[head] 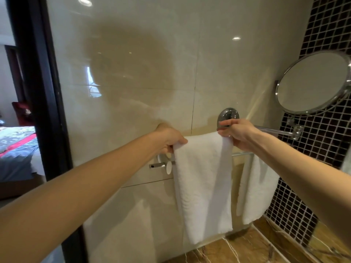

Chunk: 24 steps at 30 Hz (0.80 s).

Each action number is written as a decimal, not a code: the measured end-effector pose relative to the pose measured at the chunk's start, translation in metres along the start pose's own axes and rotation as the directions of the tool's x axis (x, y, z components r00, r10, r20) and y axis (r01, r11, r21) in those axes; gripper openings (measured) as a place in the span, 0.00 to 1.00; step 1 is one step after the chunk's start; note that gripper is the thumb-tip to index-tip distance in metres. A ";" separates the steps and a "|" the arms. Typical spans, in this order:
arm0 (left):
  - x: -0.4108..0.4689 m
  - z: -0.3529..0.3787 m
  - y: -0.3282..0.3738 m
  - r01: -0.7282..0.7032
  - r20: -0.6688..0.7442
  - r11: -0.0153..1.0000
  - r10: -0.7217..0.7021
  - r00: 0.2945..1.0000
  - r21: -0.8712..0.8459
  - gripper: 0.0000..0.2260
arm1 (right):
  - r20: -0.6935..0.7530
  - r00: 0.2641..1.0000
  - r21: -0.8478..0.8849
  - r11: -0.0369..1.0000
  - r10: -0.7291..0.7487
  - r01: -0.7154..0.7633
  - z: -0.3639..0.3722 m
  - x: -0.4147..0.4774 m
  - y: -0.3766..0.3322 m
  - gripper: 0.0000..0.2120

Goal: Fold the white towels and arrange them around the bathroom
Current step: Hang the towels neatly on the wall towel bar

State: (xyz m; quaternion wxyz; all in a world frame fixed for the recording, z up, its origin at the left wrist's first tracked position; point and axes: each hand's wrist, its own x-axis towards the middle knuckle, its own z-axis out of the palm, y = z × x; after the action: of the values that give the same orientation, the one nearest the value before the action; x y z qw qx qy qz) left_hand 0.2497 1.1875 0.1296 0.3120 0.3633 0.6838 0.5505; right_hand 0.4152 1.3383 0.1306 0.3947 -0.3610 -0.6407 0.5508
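We hold one folded white towel (204, 186) up in front of the beige tiled wall (133, 73), its top edge stretched between our two hands and the rest hanging straight down toward the brown marble desk (247, 249). Our left hand (168, 138) is closed on the top left corner, and our right hand (238, 132) pinches the top right corner just below the chrome wall fitting (228, 115). A second white towel (256, 188) already hangs on the towel bar (243, 154) behind and to the right, so that part looks done. This towel seems folded but not yet draped: we judge it sits above the bar, ready to be lowered over it beside the other. Both arms reach forward nearly straight, at about the same height. Whether more towels remain elsewhere, we cannot tell.
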 end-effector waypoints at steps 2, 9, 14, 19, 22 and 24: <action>-0.001 -0.001 -0.003 -0.078 -0.037 0.997 0.078 0.996 -0.020 0.17 | -0.022 1.000 -0.023 1.000 -0.016 0.015 0.002 0.000 0.000 0.12; -0.006 -0.008 -0.008 -0.164 0.012 0.984 0.165 0.986 -0.072 0.17 | -0.076 0.997 -0.102 0.994 -0.034 0.026 0.003 -0.003 0.006 0.12; -0.009 -0.008 -0.010 -0.167 0.063 0.985 0.169 0.984 -0.037 0.19 | -0.096 0.993 -0.174 0.984 -0.064 0.047 0.004 -0.005 0.013 0.11; -0.005 -0.003 -0.017 -0.182 -0.063 0.983 0.181 0.982 -0.013 0.15 | -0.041 0.994 -0.216 0.971 0.098 -0.104 0.005 -0.008 0.014 0.08; -0.003 -0.001 -0.019 -0.203 -0.124 0.979 0.205 0.971 0.031 0.14 | -0.007 0.983 -0.270 0.946 0.185 -0.180 0.004 -0.012 0.014 0.14; -0.003 -0.001 -0.018 -0.226 -0.125 0.966 0.241 0.962 0.121 0.14 | -0.026 0.986 -0.280 0.946 0.163 -0.164 0.006 -0.012 0.014 0.13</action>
State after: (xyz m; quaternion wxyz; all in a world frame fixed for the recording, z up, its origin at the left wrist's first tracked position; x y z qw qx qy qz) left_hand 0.2477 1.1826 0.1125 0.1769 0.4183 0.6842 0.5706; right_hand 0.4156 1.3271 0.1146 0.2931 -0.4659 -0.6797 0.4848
